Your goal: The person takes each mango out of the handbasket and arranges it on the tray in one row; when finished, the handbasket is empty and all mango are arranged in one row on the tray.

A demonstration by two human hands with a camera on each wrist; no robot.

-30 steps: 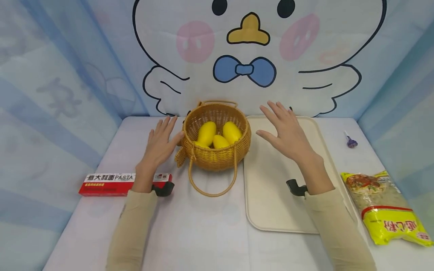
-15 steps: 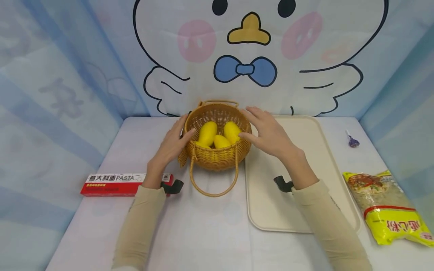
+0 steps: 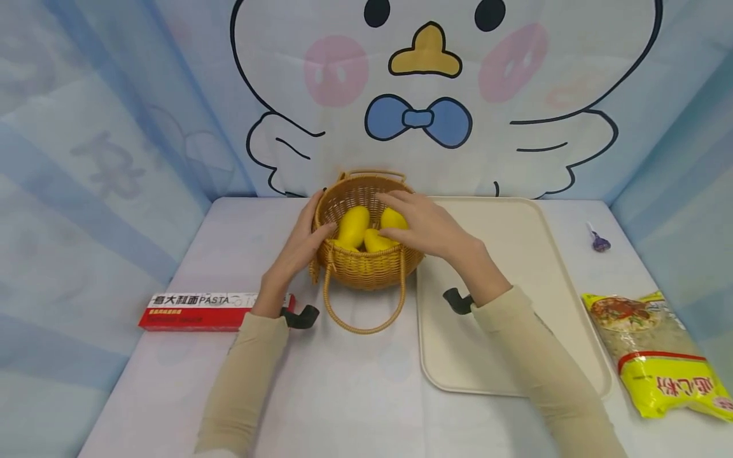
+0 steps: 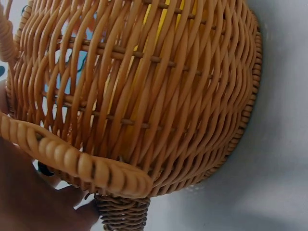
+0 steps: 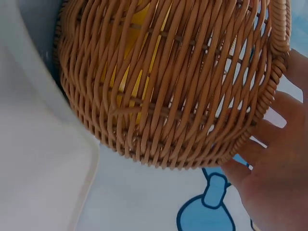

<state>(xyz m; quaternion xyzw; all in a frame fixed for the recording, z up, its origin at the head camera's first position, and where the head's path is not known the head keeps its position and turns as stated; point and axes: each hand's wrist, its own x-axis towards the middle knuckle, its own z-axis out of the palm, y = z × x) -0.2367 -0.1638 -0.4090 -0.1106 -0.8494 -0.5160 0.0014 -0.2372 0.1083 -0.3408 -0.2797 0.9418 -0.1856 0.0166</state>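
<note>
A woven wicker basket (image 3: pixel 366 275) stands near the back of the table, its front handle (image 3: pixel 364 331) folded down onto the cloth. Several yellow mangoes (image 3: pixel 354 224) lie inside. My left hand (image 3: pixel 294 247) holds the basket's left side, thumb over the rim and fingers along the outer wall beside a small woven tail (image 4: pixel 122 211). Over the right rim reaches my right hand (image 3: pixel 432 228), its fingers fairly straight and overlapping the mangoes in the head view. From the right wrist view, that hand (image 5: pixel 276 168) is at the rim, with nothing pinched in it.
A cream tray (image 3: pixel 475 343) lies to the basket's right, partly under my right forearm. A red and white pasta box (image 3: pixel 195 313) is at the left. A yellow noodle bag (image 3: pixel 658 356) and a purple lollipop (image 3: pixel 599 242) lie at the right. Printed curtains (image 3: pixel 418 159) enclose the back and sides.
Both hands have moved inward to the basket. The left has come onto its left side; the right has travelled left from above the tray to over the rim and mangoes.
</note>
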